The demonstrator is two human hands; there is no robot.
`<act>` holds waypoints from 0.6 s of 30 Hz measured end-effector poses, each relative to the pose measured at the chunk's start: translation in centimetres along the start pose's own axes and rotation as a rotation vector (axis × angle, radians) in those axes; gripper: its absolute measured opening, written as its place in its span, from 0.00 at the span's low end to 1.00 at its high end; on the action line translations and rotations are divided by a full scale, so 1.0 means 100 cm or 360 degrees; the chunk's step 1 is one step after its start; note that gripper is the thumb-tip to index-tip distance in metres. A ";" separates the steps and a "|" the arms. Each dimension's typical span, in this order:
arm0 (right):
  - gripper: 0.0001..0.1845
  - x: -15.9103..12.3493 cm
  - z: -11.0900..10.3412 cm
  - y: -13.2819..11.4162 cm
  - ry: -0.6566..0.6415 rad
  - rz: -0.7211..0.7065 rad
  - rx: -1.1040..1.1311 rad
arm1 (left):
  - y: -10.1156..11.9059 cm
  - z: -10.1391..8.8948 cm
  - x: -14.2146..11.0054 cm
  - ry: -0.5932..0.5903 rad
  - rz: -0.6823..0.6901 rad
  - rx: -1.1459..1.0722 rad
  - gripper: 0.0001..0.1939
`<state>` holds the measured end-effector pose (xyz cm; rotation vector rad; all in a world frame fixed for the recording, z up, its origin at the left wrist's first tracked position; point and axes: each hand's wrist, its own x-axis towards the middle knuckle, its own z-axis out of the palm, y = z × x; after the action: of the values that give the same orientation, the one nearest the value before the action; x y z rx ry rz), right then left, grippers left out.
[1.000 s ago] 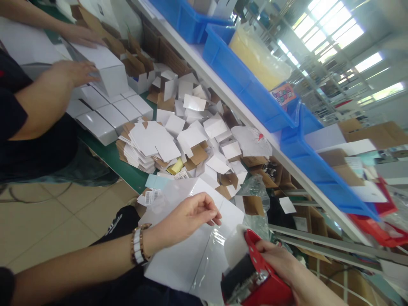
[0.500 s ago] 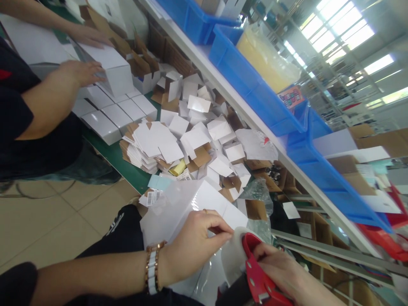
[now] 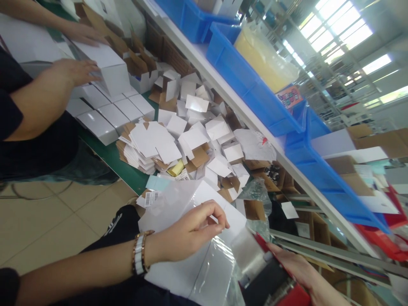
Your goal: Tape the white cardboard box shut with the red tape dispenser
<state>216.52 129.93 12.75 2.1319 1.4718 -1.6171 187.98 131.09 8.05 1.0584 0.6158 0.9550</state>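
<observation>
A large white box [image 3: 183,206] wrapped in clear film lies across my lap. My left hand [image 3: 191,229] rests on it and pinches the free end of a strip of clear tape [image 3: 247,250]. The strip runs back to a red and black tape dispenser [image 3: 276,282] at the bottom right, which my right hand [image 3: 299,272] grips. A watch with a white strap [image 3: 139,251] sits on my left wrist.
A heap of small white and brown cartons [image 3: 191,136] covers the green table [image 3: 117,159]. On the left, a co-worker's hand [image 3: 75,70] holds a white box [image 3: 108,70] above a row of closed white boxes. Blue bins [image 3: 255,91] line a sloping shelf.
My left hand drew back from the dispenser's roll, pulling a length of clear tape out over the box. The dispenser tipped and dropped toward the bottom right.
</observation>
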 end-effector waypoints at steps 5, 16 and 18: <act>0.22 -0.006 -0.008 -0.002 -0.0168 -0.0321 -0.0149 | -0.013 0.016 0.010 0.0180 -0.0110 -0.0216 0.10; 0.33 -0.037 -0.024 -0.007 0.0027 -0.1050 -0.0713 | -0.001 0.018 0.006 0.0169 0.0094 -0.0059 0.03; 0.37 -0.040 -0.028 0.006 0.0168 -0.0970 -0.0773 | -0.003 0.015 0.003 0.0126 0.0070 -0.0109 0.03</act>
<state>219.00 128.67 16.82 1.6032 2.4122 -1.0889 189.42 130.62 8.34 0.9803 0.6225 1.0530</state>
